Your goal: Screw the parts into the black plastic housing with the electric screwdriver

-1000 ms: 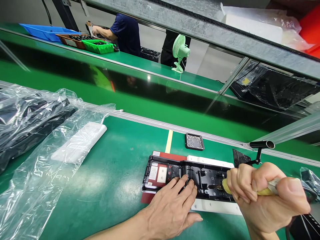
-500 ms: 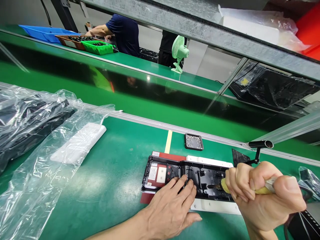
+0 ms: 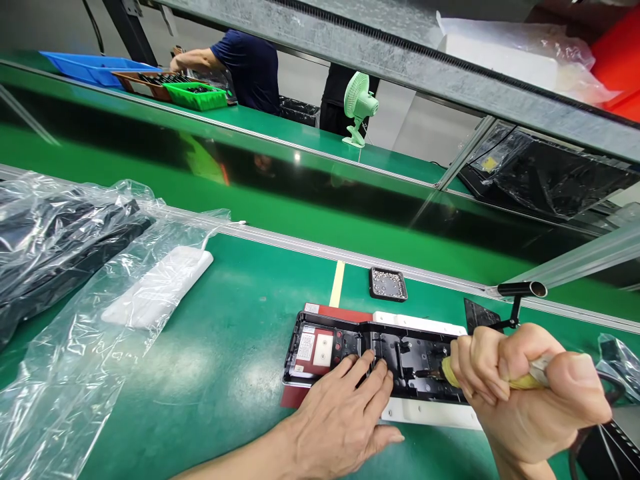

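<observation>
left hand (image 3: 345, 417): flat, fingers spread, pressing on housing (image 3: 380, 357)
right hand (image 3: 525, 390): fist closed round driver (image 3: 520, 381), tip inside housing
housing: open black shell near bench (image 3: 235, 347) front edge, on white plate (image 3: 425, 410)
tray (image 3: 389, 283): at bench far edge, small screws inside
bags (image 3: 75, 267): bench left, black parts and a white part inside

- Counter (image 3: 240, 347): green mat, smooth, with a soft sheen.
- Housing (image 3: 400, 357): black moulded plastic, semi-gloss, ribbed inside; it lies on a white plastic base (image 3: 430, 413).
- Tool (image 3: 520, 383): yellowish translucent plastic handle.
- Bags (image 3: 75, 320): clear thin plastic film, crinkled and shiny.
- Rail (image 3: 350, 255): brushed metal, dull silver.
- Tray (image 3: 389, 283): black matt plastic, holding small shiny metal bits.
- Fan (image 3: 361, 107): pale green plastic, smooth.
- Conveyor belt (image 3: 250, 180): dark green, glossy, reflective.
</observation>
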A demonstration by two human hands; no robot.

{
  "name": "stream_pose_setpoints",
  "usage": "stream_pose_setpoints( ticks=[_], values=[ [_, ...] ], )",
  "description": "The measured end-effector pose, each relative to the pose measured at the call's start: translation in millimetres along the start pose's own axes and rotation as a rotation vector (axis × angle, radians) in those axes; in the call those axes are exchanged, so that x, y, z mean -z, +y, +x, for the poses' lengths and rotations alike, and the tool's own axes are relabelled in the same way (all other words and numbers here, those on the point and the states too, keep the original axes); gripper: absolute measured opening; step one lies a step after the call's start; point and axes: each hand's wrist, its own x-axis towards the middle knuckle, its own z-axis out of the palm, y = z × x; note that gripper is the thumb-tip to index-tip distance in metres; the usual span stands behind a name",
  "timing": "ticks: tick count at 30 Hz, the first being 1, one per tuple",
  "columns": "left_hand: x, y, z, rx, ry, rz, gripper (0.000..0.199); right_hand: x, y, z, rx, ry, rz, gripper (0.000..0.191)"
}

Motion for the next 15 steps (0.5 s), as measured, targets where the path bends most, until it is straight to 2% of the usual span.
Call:
stream_pose_setpoints(
  ticks=[15],
  values=[
    [-3.4, 0.3, -3.3, 0.006, 0.024, -0.001, 0.061, -2.7, 1.3, 0.3, -0.006, 0.029, 0.006, 0.047]
  ],
)
